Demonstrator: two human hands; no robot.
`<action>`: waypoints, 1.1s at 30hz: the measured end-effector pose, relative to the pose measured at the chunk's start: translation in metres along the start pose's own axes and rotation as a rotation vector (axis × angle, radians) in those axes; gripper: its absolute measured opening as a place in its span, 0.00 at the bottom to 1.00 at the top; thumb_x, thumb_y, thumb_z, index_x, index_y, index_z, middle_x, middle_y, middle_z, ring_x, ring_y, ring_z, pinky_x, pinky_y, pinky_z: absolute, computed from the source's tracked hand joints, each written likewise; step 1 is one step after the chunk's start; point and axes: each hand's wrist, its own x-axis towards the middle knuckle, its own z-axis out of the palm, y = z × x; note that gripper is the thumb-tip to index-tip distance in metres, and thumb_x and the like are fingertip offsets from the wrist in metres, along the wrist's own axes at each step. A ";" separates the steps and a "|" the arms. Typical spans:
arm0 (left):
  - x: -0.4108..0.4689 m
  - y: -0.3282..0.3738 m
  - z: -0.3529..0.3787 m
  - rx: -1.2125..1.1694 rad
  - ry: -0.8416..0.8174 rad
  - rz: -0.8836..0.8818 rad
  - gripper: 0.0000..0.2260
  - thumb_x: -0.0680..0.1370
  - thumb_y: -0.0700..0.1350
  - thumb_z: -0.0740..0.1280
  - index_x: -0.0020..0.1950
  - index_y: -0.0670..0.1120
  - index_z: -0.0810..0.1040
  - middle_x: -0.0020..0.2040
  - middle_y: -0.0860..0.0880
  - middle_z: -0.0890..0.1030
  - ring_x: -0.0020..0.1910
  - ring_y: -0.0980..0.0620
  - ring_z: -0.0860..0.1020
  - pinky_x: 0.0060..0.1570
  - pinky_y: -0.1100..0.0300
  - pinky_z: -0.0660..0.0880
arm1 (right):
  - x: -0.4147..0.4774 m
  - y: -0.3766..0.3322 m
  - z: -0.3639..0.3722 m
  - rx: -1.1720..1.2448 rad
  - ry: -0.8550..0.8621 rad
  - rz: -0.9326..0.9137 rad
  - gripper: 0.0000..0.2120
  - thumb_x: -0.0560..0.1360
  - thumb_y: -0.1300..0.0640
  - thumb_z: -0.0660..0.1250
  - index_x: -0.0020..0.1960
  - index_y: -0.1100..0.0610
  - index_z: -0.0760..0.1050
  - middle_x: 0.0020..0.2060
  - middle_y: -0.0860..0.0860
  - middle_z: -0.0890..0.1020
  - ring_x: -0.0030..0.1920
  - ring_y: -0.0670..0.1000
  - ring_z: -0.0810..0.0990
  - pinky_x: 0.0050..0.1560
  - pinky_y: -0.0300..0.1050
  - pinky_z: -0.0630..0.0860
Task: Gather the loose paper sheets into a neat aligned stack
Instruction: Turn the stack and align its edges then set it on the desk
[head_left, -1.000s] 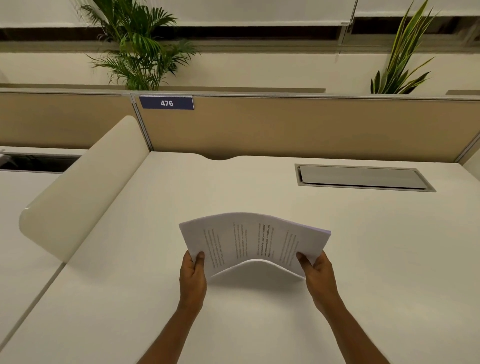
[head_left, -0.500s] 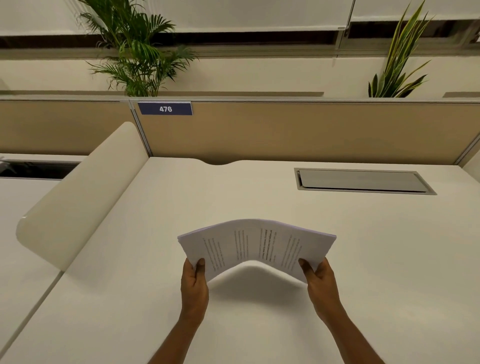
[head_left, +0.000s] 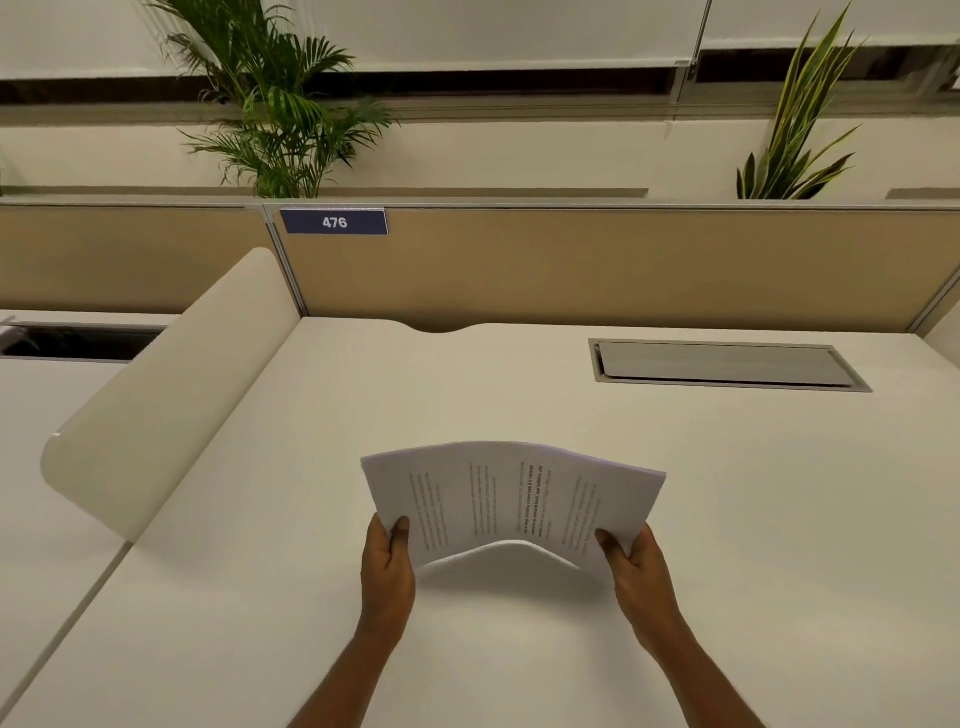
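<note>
A stack of white printed paper sheets (head_left: 511, 496) is held above the white desk (head_left: 727, 519), bowed upward in the middle like an arch. My left hand (head_left: 387, 558) grips its near left corner, thumb on top. My right hand (head_left: 636, 564) grips the near right corner the same way. The far edges of the sheets look roughly lined up, with a slight offset at the right end. The sheets cast a shadow on the desk below them.
A curved cream divider (head_left: 166, 395) stands at the desk's left side. A tan partition (head_left: 623, 270) with a blue "476" label (head_left: 334, 222) closes the back. A grey cable hatch (head_left: 727, 364) is set into the desk at the back right. Plants stand behind the partition.
The paper stack has stayed gripped in both hands and keeps its arch; it has shifted slightly nearer and lower in view. The camera tilted a little.
</note>
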 end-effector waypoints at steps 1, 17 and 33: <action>0.002 0.004 -0.001 0.003 -0.005 0.009 0.11 0.83 0.39 0.55 0.62 0.49 0.71 0.52 0.52 0.79 0.50 0.55 0.79 0.41 0.69 0.79 | -0.001 -0.003 -0.001 -0.006 -0.007 -0.009 0.16 0.79 0.61 0.61 0.67 0.54 0.68 0.55 0.51 0.79 0.56 0.50 0.79 0.51 0.42 0.78; 0.061 0.078 -0.033 0.409 -0.300 0.089 0.09 0.82 0.38 0.57 0.56 0.43 0.76 0.45 0.48 0.80 0.40 0.52 0.78 0.38 0.61 0.72 | -0.002 -0.076 -0.049 -0.251 -0.112 -0.204 0.16 0.80 0.60 0.59 0.54 0.38 0.73 0.37 0.41 0.83 0.36 0.43 0.81 0.36 0.34 0.77; 0.122 0.149 -0.029 0.814 -0.670 0.018 0.07 0.82 0.41 0.59 0.47 0.46 0.75 0.46 0.47 0.79 0.46 0.48 0.77 0.46 0.56 0.72 | -0.036 -0.052 -0.024 -0.249 -0.481 0.155 0.15 0.77 0.65 0.59 0.46 0.53 0.83 0.31 0.52 0.84 0.29 0.46 0.78 0.31 0.36 0.71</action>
